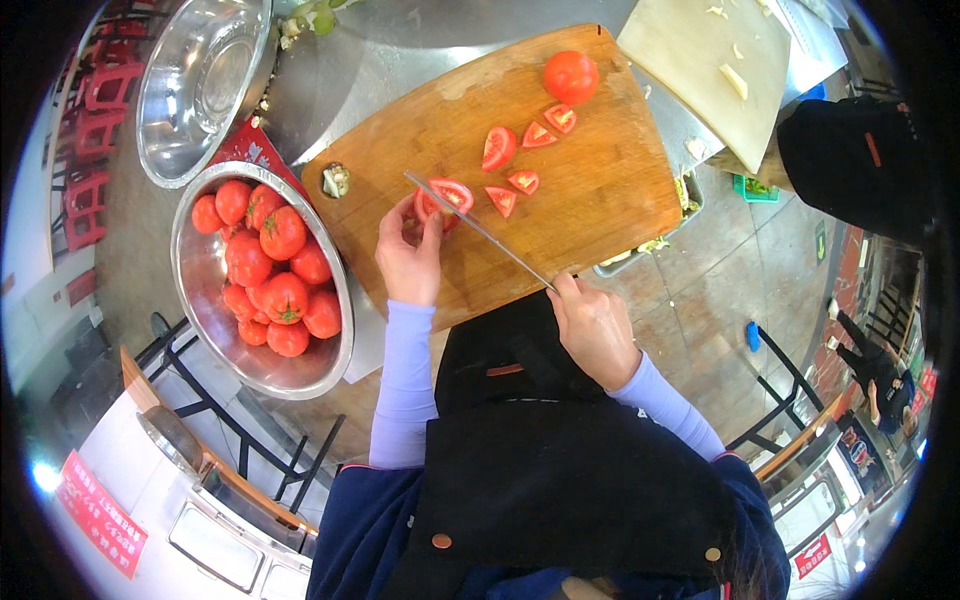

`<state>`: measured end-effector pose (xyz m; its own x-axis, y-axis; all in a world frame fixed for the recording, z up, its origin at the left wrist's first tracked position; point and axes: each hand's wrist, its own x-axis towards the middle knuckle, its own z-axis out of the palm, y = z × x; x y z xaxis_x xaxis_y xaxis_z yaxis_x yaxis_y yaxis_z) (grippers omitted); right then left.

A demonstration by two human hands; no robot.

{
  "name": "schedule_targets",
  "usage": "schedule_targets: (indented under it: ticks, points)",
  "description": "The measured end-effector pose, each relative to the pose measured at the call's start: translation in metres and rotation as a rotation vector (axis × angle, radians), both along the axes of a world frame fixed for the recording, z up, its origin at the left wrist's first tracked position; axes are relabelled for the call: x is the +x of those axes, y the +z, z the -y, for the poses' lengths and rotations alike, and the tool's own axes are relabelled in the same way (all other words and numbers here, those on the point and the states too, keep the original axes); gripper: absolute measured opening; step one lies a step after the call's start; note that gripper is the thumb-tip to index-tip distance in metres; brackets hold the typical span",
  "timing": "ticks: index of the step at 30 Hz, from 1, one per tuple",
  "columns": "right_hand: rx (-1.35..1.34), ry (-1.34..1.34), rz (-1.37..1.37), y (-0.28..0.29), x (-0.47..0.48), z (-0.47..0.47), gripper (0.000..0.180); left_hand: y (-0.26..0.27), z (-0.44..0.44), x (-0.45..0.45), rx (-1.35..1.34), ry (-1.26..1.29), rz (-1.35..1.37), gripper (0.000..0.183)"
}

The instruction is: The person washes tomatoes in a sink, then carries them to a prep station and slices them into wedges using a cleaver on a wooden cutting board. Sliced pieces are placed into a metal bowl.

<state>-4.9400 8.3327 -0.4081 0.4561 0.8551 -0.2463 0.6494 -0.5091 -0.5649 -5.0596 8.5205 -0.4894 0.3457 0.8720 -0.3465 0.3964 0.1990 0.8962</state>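
My left hand (411, 255) steadies a cut tomato piece (455, 193) on the wooden cutting board (600, 195), fingertips at its near side. My right hand (594, 324) grips the handle of a kitchen knife (499, 244); its thin blade crosses the top of that piece. Several tomato wedges lie to the right, among them a larger wedge (499, 148) and small ones (501, 200). Near the board's far right corner rests a whole tomato (571, 77). Pale scraps (335, 181) show in the board's hole at the left.
Left of the board stands a steel bowl (341, 367) of whole tomatoes (283, 298), with another steel bowl (225, 82) beyond it. A white cutting board (705, 67) lies at the far right, near a person in a black cap (851, 161). A tub of scraps (694, 199) sits below the board's right edge.
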Motion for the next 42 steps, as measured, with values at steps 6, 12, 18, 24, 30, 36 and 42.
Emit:
schedule_targets:
  ticks: [6,12,18,24,30,36,42]
  points:
    - [-0.107,0.024,-0.016,0.003,-0.007,-0.028,0.005,-0.004,-0.004,-0.006,0.158,-0.05,-0.103,0.034]
    - [-0.082,0.039,0.015,-0.028,-0.004,-0.094,0.006,-0.007,-0.005,-0.01,0.212,-0.083,-0.093,0.034]
    - [0.021,-0.072,-0.051,-0.015,0.01,-0.053,0.015,-0.015,-0.003,-0.011,0.069,0.057,0.054,0.026]
    - [-0.118,-0.029,-0.078,0.002,-0.014,-0.033,0.016,-0.014,0.001,-0.009,-0.045,0.106,0.08,0.021]
    - [-0.123,-0.009,-0.06,0.004,-0.019,-0.038,0.016,-0.013,-0.005,-0.012,-0.065,0.122,0.147,0.02]
    - [-0.166,-0.014,-0.072,-0.014,-0.023,-0.089,0.017,-0.015,0.0,-0.008,-0.133,0.112,0.108,0.023]
    - [-0.01,-0.036,-0.093,-0.039,-0.005,-0.111,0.018,-0.01,-0.009,-0.014,-0.133,0.089,0.206,0.025]
